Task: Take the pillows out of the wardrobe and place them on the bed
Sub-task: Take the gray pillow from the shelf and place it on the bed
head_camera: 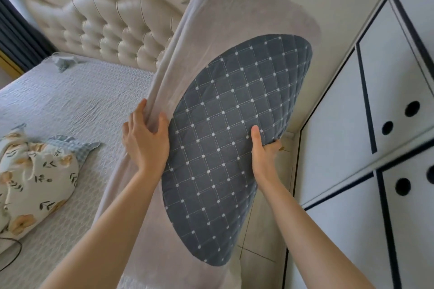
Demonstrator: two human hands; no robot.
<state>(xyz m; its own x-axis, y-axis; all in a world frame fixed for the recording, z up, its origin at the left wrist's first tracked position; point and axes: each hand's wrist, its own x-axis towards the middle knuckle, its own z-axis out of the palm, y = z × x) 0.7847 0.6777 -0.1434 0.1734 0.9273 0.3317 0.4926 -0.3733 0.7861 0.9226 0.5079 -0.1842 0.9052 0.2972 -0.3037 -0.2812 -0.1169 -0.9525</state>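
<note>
I hold a large pillow [225, 138] up in front of me, over the gap between bed and wardrobe. It has a dark grey quilted panel with white dots and a pale beige cover [234, 16] around it. My left hand [146, 141] grips the beige left edge, thumb on the front. At the grey panel's right edge, my right hand [265, 150] pinches the pillow, thumb on top. The bed [77, 101] with a light textured spread lies to the left. A floral pillow [35, 180] rests on it at the left edge of view.
The white wardrobe [380, 101] with black trim and round finger holes stands at the right, doors closed. A tufted cream headboard [112, 23] backs the bed. A strip of tiled floor [265, 230] runs between bed and wardrobe. A dark cable [14, 256] lies at bottom left.
</note>
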